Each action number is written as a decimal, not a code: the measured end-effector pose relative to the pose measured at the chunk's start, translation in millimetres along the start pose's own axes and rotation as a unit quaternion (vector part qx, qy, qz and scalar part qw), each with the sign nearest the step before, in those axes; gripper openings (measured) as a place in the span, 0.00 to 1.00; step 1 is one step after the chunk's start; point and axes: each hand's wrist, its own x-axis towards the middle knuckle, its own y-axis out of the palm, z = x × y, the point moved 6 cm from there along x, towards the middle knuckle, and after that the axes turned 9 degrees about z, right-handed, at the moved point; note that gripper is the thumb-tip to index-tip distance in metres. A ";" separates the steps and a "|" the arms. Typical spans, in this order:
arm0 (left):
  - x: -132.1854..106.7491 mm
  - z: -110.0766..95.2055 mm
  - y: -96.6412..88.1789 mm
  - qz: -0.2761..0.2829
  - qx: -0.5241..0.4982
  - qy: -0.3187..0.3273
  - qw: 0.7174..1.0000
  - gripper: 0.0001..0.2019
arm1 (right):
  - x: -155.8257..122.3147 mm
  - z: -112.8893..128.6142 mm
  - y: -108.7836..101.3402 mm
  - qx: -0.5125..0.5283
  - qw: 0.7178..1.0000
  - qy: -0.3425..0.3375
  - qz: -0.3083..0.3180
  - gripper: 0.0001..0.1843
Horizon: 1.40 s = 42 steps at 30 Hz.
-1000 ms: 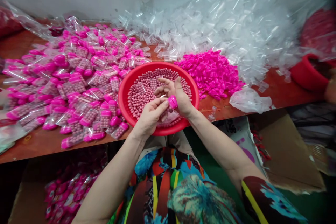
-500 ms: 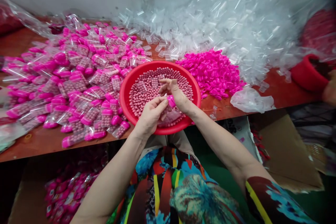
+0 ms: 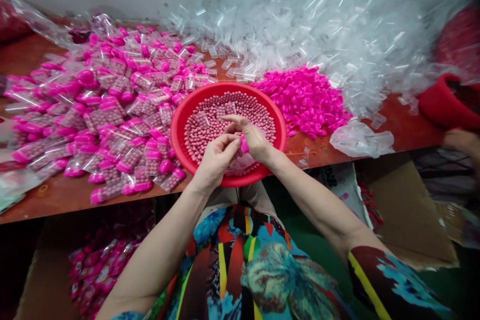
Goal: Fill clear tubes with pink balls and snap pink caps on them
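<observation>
A red bowl (image 3: pixel 180 127) full of small pink beads (image 3: pixel 210 125) sits at the table's front edge. Over its near side both my hands meet. My right hand (image 3: pixel 255 140) is closed around a small container with a pink cap (image 3: pixel 244 145), its forefinger stretched out. My left hand (image 3: pixel 215 159) pinches at the same container from the left. The clear body of the container is mostly hidden between the hands.
Left of the bowl lies a heap of filled, pink-capped containers (image 3: pixel 105 110). Loose pink caps (image 3: pixel 303 100) are piled to the right, clear empty containers (image 3: pixel 311 30) behind. Another person's hand (image 3: pixel 463 141) and a red tub (image 3: pixel 444 105) are at far right. A box of packs (image 3: pixel 93 270) sits under the table.
The pink cap has sunk lower between my hands, and both hands have closed in on the container. The other person's hand at far right has shifted.
</observation>
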 end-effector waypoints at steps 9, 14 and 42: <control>10.8 7.1 -20.3 -0.130 -0.097 0.012 0.987 0.17 | -13.6 11.9 5.1 -0.364 0.930 -0.020 -0.052 0.41; 11.8 10.0 -17.1 -0.106 -0.076 0.013 0.991 0.15 | -19.3 15.0 19.9 -0.502 0.862 -0.005 -0.064 0.39; 21.0 -75.7 -95.5 -0.257 0.064 0.147 0.953 0.10 | 120.7 -59.8 39.7 -0.217 0.974 0.020 0.065 0.22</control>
